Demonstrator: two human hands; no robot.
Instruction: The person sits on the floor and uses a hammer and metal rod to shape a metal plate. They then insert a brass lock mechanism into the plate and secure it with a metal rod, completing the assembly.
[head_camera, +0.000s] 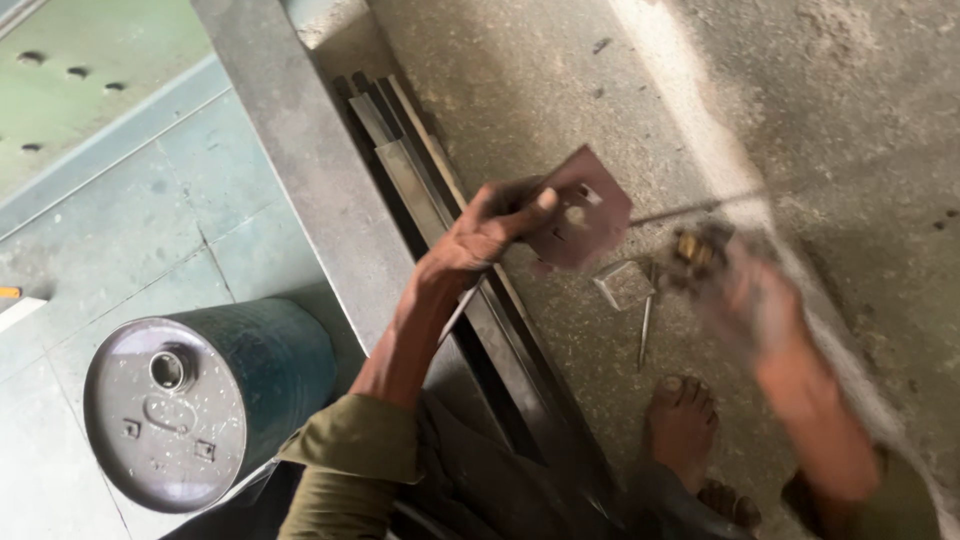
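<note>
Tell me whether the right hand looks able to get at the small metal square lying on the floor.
Probably yes. The small metal square lies bare on the concrete floor, just beside the blurred right hand, with nothing between them; that hand seems to already grip a tool, though.

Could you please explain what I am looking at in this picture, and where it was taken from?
There is no machine here: a camera worn on a person's head looks down at their two bare hands and a bare foot on a concrete floor. The left hand grips a flat, dark metal plate with holes in it. The right hand is blurred by motion and seems to hold a small brassy tool; I cannot tell what kind. Long metal strips lie on the floor beside a raised ledge. A smaller square plate lies near the foot, and a metal drum lies on its side at the left.
</note>
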